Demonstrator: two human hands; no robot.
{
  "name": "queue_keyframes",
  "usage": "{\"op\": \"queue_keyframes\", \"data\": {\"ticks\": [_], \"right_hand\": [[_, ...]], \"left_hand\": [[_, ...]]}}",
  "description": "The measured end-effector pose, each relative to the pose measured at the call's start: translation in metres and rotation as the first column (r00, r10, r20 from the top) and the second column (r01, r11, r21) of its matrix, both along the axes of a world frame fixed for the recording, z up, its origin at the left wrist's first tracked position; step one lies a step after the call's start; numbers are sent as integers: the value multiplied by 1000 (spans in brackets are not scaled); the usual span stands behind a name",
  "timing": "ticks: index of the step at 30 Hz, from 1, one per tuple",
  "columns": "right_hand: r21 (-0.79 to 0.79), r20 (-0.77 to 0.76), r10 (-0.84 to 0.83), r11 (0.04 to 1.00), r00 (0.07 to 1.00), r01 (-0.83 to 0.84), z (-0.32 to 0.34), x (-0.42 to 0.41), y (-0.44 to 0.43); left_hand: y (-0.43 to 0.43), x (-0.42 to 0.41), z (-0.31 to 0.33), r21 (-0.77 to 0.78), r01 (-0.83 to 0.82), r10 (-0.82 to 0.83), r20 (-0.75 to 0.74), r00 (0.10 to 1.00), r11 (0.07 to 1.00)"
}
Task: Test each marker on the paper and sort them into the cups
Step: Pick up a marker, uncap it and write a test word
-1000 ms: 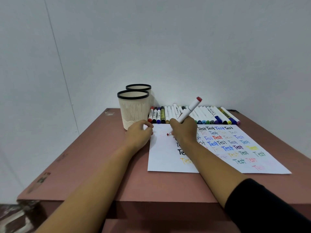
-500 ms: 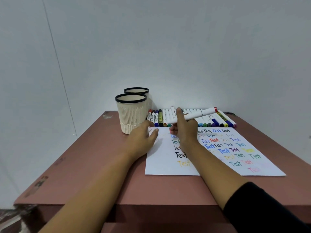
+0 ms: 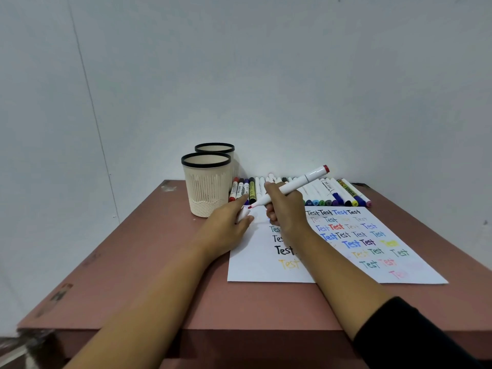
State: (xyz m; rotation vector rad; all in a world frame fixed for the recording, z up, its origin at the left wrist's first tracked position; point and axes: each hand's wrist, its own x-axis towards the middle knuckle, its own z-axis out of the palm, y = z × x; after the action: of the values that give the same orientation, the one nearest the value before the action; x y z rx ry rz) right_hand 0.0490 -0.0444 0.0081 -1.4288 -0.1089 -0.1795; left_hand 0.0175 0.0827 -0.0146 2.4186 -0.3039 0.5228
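Recapping seems the step: at centre frame, right hand (image 3: 286,209) grips marker (image 3: 292,186), red tip beside the cap (image 3: 242,214) pinched in left hand (image 3: 226,231); align them straight, then push firmly home.

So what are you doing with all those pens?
A person is testing them. The right hand grips a white marker with a red tip. The left hand pinches what looks like its cap, close to that tip. The paper is covered in coloured "Test" words. More markers lie in a row behind it, beside two cups.
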Motion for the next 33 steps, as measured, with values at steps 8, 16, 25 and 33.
{"op": "queue_keyframes", "data": {"ticks": [8, 16, 25, 33], "right_hand": [[-185, -75, 146, 970, 986, -157, -2, -1, 1], [-41, -70, 179, 982, 981, -183, -4, 3, -4], [27, -48, 199, 980, 979, -198, -9, 7, -3], [110, -73, 207, 974, 976, -199, -14, 9, 2]], "left_hand": [[-2, -2, 1, -57, 8, -5, 53, 999, 998], [-1, -1, 0, -241, 37, -27, 43, 999, 970], [-6, -3, -3, -205, 93, -82, 63, 995, 974], [-7, -1, -7, -162, 89, -66, 146, 987, 983]]}}
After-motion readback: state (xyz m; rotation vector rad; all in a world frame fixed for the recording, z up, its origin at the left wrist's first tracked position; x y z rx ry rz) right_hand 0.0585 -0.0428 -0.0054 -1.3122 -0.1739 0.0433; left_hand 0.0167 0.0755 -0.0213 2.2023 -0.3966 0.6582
